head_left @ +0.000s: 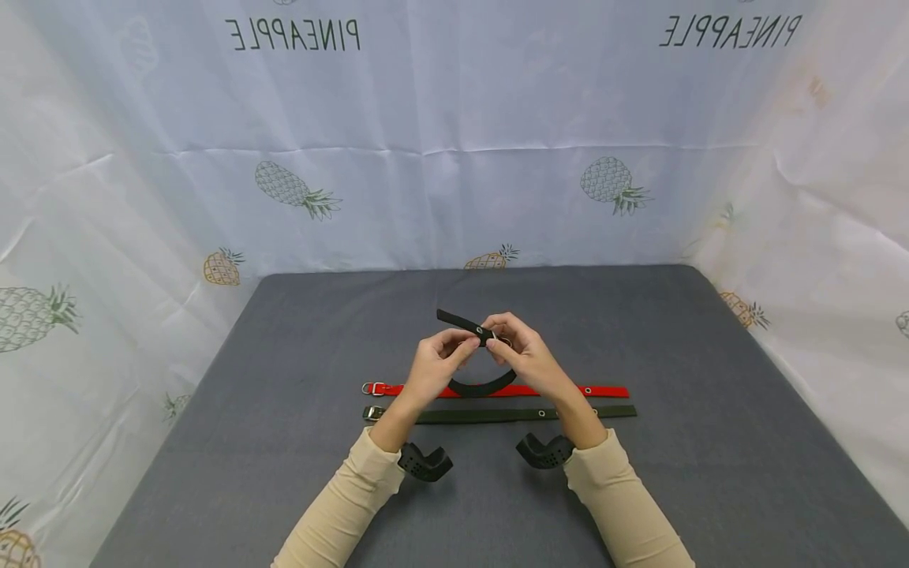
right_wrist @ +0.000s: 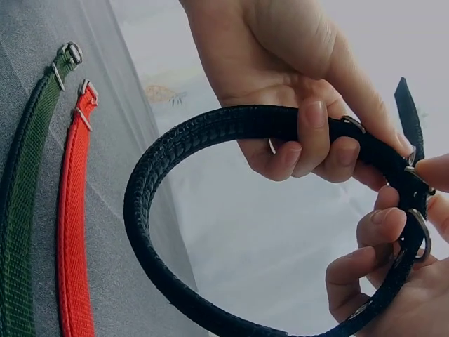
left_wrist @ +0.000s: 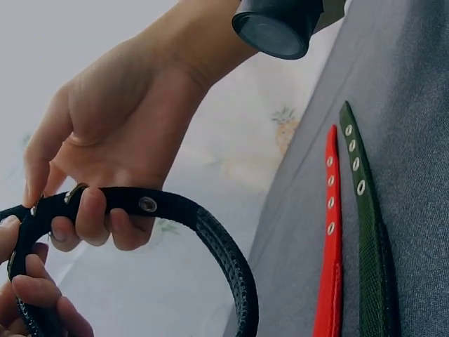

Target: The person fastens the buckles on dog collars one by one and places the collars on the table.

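A black collar [head_left: 483, 390] is bent into a loop and held up above the table by both hands. My left hand [head_left: 430, 368] pinches it near the buckle, where its free end sticks out up and to the left. Thumb and fingers of my right hand [head_left: 531, 359] grip the other side of the buckle area. A metal D-ring [right_wrist: 421, 235] and eyelets show on the black strap in the right wrist view. Fingers partly hide the buckle. Behind and below the loop, a red collar [head_left: 607, 391] and a dark green collar [head_left: 469, 416] lie straight on the table.
The grey table [head_left: 284, 473] carries the two flat collars side by side, buckles left and eyelet ends right. White curtains [head_left: 454, 102] printed with pineapples hang behind and at both sides. Each wrist wears a black camera mount [head_left: 426, 463].
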Available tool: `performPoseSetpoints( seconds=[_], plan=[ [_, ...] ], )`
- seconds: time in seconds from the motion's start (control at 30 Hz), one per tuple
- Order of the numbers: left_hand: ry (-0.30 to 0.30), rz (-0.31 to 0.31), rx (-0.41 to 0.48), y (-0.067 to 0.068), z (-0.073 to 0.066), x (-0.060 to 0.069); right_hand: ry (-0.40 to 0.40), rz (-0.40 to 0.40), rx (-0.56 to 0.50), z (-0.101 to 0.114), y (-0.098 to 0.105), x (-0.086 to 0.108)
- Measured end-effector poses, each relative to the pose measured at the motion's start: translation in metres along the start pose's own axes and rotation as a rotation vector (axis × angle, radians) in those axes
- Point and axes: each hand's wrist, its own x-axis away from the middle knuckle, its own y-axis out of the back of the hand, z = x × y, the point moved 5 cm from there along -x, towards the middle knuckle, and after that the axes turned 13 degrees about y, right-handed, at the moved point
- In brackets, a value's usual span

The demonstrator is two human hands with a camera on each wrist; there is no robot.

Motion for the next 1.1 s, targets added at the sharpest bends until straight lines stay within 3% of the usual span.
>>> performPoseSetpoints(
  seconds=[0.17,0.33,0.6,1.1],
  plan=[
    [0.060,0.032,0.031,0.0005,-0.0002,0.0005,0.009,-0.009,0.002,0.0014,0.0008,0.0007],
    [0.056,0.095,0.045,0.0012,-0.0009,0.0000,-0.005,-0.005,0.008,0.0032,0.0006,0.0010],
    [0.100,0.156,0.060,0.0017,0.0005,-0.0002,0.007,0.003,0.007,0.0038,0.0002,0.0008],
    [0.099,0.186,0.083,0.0021,-0.0022,0.0004,0.024,0.011,-0.040,0.0028,0.0013,0.0006]
  ],
)
